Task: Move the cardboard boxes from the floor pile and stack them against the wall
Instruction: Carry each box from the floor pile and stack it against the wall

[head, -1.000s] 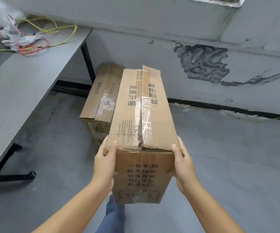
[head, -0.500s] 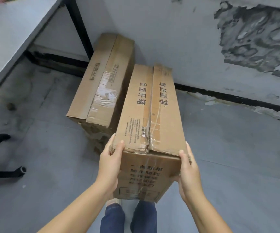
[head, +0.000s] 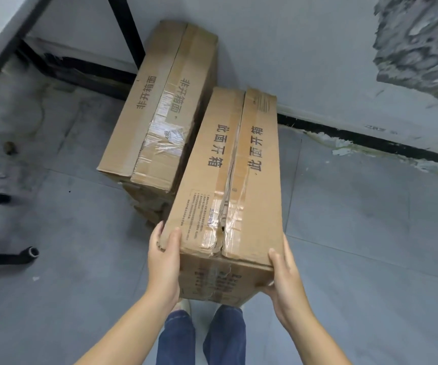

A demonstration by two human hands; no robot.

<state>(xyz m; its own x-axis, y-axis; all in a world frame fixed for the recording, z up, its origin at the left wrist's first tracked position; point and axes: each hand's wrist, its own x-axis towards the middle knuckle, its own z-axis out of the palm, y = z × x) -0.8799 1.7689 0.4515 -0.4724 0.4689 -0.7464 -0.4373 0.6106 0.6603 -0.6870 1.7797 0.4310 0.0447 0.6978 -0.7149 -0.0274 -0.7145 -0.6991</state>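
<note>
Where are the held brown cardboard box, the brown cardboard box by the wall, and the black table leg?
Held brown cardboard box (head: pixel 228 164), head view, top flap.
Brown cardboard box by the wall (head: pixel 157 101), head view, top face.
Black table leg (head: pixel 127 32), head view, mid-shaft.

A long taped cardboard box (head: pixel 228 180) is gripped at its near end by the left hand (head: pixel 164 262) and right hand (head: pixel 286 283), beside a second cardboard box (head: pixel 160 101) against the wall (head: pixel 304 48).

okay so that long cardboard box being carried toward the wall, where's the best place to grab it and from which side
Probably the near short end of the carried box, from both long sides at once. It is long and narrow, so opposite palms clamp it well. The left hand and right hand hold it this way, thumbs on the top edge, fingers on the sides.
</note>
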